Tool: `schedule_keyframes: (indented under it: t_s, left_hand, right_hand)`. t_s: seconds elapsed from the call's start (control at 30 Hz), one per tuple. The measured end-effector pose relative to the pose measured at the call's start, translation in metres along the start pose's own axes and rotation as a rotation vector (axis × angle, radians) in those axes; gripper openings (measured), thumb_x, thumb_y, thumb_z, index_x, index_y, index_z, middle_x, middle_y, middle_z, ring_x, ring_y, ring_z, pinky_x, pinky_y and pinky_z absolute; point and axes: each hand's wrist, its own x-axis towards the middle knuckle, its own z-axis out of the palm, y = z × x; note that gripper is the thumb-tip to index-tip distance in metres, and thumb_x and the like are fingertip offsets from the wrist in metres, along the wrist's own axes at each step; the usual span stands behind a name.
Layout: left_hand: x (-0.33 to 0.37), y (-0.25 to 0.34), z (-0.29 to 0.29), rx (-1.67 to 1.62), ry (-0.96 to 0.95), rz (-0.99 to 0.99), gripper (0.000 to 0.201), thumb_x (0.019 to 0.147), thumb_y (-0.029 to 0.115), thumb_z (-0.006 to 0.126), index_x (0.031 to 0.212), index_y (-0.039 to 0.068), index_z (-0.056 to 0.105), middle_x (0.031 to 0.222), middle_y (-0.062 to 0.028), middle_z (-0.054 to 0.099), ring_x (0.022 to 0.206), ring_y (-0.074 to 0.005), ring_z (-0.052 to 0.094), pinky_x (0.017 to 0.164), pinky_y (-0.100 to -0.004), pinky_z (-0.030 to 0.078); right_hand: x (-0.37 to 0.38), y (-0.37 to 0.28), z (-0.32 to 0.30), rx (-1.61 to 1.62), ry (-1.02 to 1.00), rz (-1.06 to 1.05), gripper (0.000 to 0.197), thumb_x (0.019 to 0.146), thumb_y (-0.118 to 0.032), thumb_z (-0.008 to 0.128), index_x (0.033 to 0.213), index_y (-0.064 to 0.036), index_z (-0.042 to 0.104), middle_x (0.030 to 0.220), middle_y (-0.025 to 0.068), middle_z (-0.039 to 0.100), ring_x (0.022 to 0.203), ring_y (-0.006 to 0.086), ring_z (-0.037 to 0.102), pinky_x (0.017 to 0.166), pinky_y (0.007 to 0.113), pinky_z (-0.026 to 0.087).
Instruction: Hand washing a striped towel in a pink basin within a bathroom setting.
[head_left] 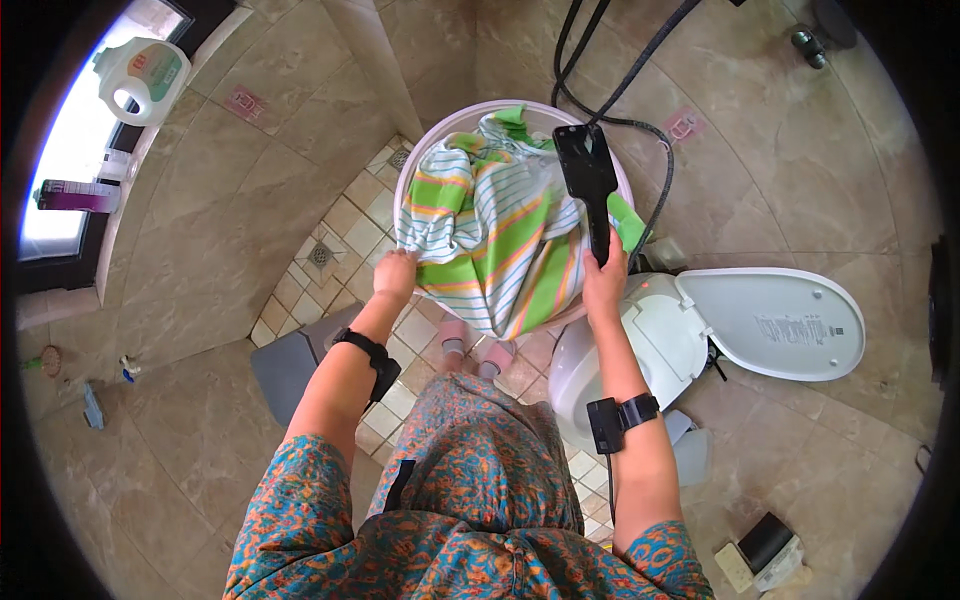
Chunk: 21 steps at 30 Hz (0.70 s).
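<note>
A striped cloth (500, 215) in green, white, yellow and orange, probably a bed sheet, lies bunched in a round pale pink basin (403, 180). Part of it drapes over the basin's near rim. At the near left rim, my left hand (395, 275) is closed on the cloth's edge; the fingertips are partly hidden. My right hand (604, 282) grips the handle of a black shower head (585, 165), held above the right side of the basin. Whether water is flowing I cannot make out.
A black hose (665, 165) loops behind the basin. A white toilet (645, 345) with its lid (780, 322) raised stands at the right. On the left floor is a grey bin-like object (290, 365). Bottles, including a white jug (145, 80), stand on the window ledge. My slippers (497, 354) are below the basin.
</note>
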Motion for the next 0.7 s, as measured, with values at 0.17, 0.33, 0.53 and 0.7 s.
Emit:
schedule_keyframes:
  t_s: [0.17,0.33,0.53,0.7]
  left_hand:
    - [-0.012,-0.026,0.001,-0.194,0.121,-0.177,0.019,0.080,0.021,0.060,0.096,0.013,0.066,0.103,-0.0097,0.061,0.099,-0.0304,0.059,0.080,-0.0414,0.050]
    - [-0.014,-0.051,0.016,-0.505,-0.160,-0.239,0.020,0.081,0.025,0.061,0.095,0.012,0.064,0.091,-0.0116,0.067,0.088,-0.0324,0.064,0.075,-0.0441,0.051]
    - [-0.043,-0.021,0.006,-0.780,0.126,-0.189,0.016,0.080,0.019,0.061,0.088,0.006,0.059,0.071,-0.0125,0.064,0.063,-0.0242,0.064,0.060,-0.0378,0.048]
    - [-0.083,-0.039,-0.015,-1.322,0.201,-0.551,0.009,0.082,0.010,0.053,0.079,0.002,0.056,0.068,-0.0033,0.054,0.057,-0.0113,0.052,0.053,-0.0262,0.047]
  right_hand:
    - [-0.018,0.012,0.003,-0.035,-0.039,0.025,0.058,0.078,-0.006,0.063,0.133,-0.0077,0.043,0.106,0.0207,0.055,0.098,0.0366,0.052,0.088,0.043,0.040]
    - [-0.026,-0.006,0.033,-0.057,-0.103,0.080,0.056,0.078,-0.006,0.064,0.131,-0.0080,0.045,0.107,0.0192,0.055,0.098,0.0357,0.052,0.087,0.043,0.041]
    - [-0.019,-0.043,0.076,0.055,-0.238,-0.063,0.059,0.077,-0.007,0.066,0.132,-0.0102,0.045,0.109,0.0188,0.053,0.101,0.0371,0.050,0.089,0.045,0.038]
    - [-0.005,-0.073,0.091,0.032,-0.261,-0.137,0.059,0.078,-0.009,0.067,0.132,-0.0134,0.046,0.104,0.0187,0.052,0.099,0.0377,0.050,0.088,0.045,0.039]
